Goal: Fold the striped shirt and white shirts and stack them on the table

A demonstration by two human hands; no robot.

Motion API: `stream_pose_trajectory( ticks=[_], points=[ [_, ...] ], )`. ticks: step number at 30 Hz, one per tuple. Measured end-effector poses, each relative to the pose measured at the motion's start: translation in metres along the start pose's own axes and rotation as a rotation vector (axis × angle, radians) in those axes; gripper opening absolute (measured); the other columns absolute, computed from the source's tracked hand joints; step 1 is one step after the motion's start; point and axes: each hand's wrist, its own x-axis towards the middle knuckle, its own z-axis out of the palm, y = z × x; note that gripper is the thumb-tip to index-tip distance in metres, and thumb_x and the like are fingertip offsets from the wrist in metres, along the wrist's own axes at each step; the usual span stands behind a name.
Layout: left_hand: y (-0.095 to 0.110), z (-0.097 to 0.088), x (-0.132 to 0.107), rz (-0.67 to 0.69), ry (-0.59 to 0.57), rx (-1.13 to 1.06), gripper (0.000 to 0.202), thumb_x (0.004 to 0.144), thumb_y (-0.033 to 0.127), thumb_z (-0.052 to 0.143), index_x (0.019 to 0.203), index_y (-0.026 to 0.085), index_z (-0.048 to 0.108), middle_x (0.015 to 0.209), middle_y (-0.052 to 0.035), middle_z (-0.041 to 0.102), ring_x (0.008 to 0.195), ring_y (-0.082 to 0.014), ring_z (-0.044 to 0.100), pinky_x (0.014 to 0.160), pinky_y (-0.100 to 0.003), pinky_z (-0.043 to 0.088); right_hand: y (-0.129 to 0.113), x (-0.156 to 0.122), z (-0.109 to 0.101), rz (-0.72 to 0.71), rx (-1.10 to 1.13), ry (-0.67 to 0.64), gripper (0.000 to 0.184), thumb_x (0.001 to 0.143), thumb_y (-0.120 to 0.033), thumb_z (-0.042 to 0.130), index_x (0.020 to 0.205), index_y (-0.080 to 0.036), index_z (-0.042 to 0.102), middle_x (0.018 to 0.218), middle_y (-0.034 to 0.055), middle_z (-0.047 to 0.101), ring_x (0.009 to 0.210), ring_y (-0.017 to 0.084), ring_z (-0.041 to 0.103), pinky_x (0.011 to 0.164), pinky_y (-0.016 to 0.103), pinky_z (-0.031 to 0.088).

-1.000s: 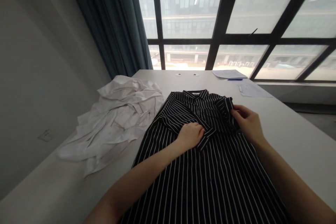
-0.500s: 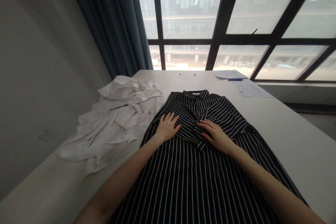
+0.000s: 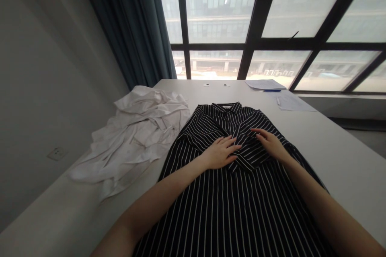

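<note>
My left hand (image 3: pixel 220 153) and right hand (image 3: pixel 270 144) lie open, fingers relaxed and grasping nothing, on a black shirt with thin white stripes (image 3: pixel 229 213), spread out at twelve o'clock on a white table (image 3: pixel 346 160). The fold under my fingers is probably a sleeve – hard to tell among the stripes. A crumpled white cloth (image 3: pixel 135 136) lies at ten o'clock, just beside the shirt.
</note>
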Motion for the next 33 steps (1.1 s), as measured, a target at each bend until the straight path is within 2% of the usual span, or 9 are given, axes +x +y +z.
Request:
stream_pose_trajectory(
  ticks=[5, 9, 11, 13, 16, 18, 22, 28, 33],
  points=[
    [0.01, 0.011, -0.002, 0.022, -0.129, -0.033, 0.052, 0.1, 0.05, 0.036, 0.148, 0.033, 0.034, 0.159, -0.0099, 0.026, 0.147, -0.032, 0.018, 0.115, -0.054, 0.022, 0.06, 0.0, -0.006, 0.031, -0.239, -0.008, 0.05, 0.089, -0.04, 0.043, 0.132, -0.019, 0.057, 0.144, 0.0111, 0.051, 0.137, 0.032, 0.041, 0.112, 0.052, 0.032],
    [0.007, 0.013, -0.003, 0.024, -0.15, -0.057, 0.048, 0.1, 0.05, 0.034, 0.147, 0.038, 0.035, 0.161, -0.0064, 0.02, 0.148, -0.0326, 0.015, 0.116, -0.054, 0.019, 0.087, -0.005, -0.01, 0.092, -0.51, -0.029, 0.053, 0.095, -0.044, 0.033, 0.14, -0.022, 0.049, 0.149, 0.0091, 0.047, 0.137, 0.03, 0.04, 0.11, 0.054, 0.034],
    [0.007, 0.012, -0.002, 0.024, -0.165, -0.064, 0.047, 0.101, 0.05, 0.033, 0.146, 0.04, 0.037, 0.162, -0.0045, 0.019, 0.148, -0.0329, 0.015, 0.116, -0.055, 0.018, 0.089, -0.003, -0.012, 0.105, -0.574, 0.024, 0.052, 0.096, -0.041, 0.03, 0.139, -0.021, 0.049, 0.147, 0.0101, 0.048, 0.136, 0.03, 0.042, 0.109, 0.055, 0.035],
    [0.008, 0.011, -0.001, 0.023, -0.179, -0.068, 0.046, 0.1, 0.05, 0.033, 0.145, 0.041, 0.038, 0.162, -0.004, 0.018, 0.148, -0.034, 0.014, 0.115, -0.056, 0.018, 0.081, 0.003, -0.008, 0.023, -0.572, 0.051, 0.051, 0.096, -0.039, 0.03, 0.139, -0.018, 0.049, 0.148, 0.011, 0.047, 0.138, 0.029, 0.04, 0.111, 0.052, 0.034],
    [0.01, 0.009, -0.001, 0.027, -0.189, -0.06, 0.045, 0.1, 0.049, 0.035, 0.144, 0.042, 0.04, 0.162, -0.0045, 0.018, 0.148, -0.0354, 0.014, 0.115, -0.057, 0.018, 0.057, 0.014, 0.006, -0.147, -0.498, -0.05, 0.052, 0.097, -0.039, 0.03, 0.142, -0.018, 0.047, 0.15, 0.0085, 0.044, 0.142, 0.024, 0.033, 0.115, 0.045, 0.031],
    [0.011, 0.008, -0.001, 0.029, -0.188, -0.053, 0.045, 0.1, 0.049, 0.035, 0.144, 0.043, 0.04, 0.162, -0.0045, 0.018, 0.148, -0.0352, 0.015, 0.115, -0.057, 0.018, 0.044, 0.022, 0.017, -0.173, -0.466, -0.133, 0.052, 0.097, -0.04, 0.029, 0.143, -0.022, 0.045, 0.152, 0.0056, 0.043, 0.143, 0.022, 0.032, 0.115, 0.042, 0.03],
    [0.011, 0.009, -0.001, 0.033, -0.188, -0.051, 0.045, 0.1, 0.05, 0.034, 0.144, 0.043, 0.039, 0.162, -0.0053, 0.018, 0.148, -0.0352, 0.014, 0.114, -0.058, 0.018, 0.044, 0.038, 0.025, -0.085, -0.476, -0.152, 0.055, 0.097, -0.044, 0.027, 0.147, -0.024, 0.041, 0.155, 0.0041, 0.037, 0.143, 0.025, 0.03, 0.115, 0.048, 0.027],
    [0.01, 0.01, -0.001, 0.032, -0.176, -0.05, 0.044, 0.1, 0.049, 0.037, 0.143, 0.044, 0.04, 0.162, -0.0044, 0.017, 0.148, -0.0344, 0.015, 0.115, -0.058, 0.017, 0.069, 0.059, 0.009, 0.096, -0.507, -0.13, 0.056, 0.097, -0.047, 0.026, 0.147, -0.025, 0.041, 0.156, 0.0049, 0.036, 0.142, 0.029, 0.031, 0.113, 0.054, 0.03],
    [0.01, 0.01, -0.002, 0.036, -0.167, -0.049, 0.045, 0.1, 0.05, 0.037, 0.144, 0.044, 0.039, 0.162, -0.0056, 0.017, 0.148, -0.0338, 0.014, 0.115, -0.057, 0.017, 0.076, 0.069, 0.0, 0.186, -0.522, -0.107, 0.057, 0.097, -0.048, 0.027, 0.145, -0.022, 0.044, 0.154, 0.0085, 0.038, 0.141, 0.03, 0.033, 0.112, 0.056, 0.03]
  ],
)
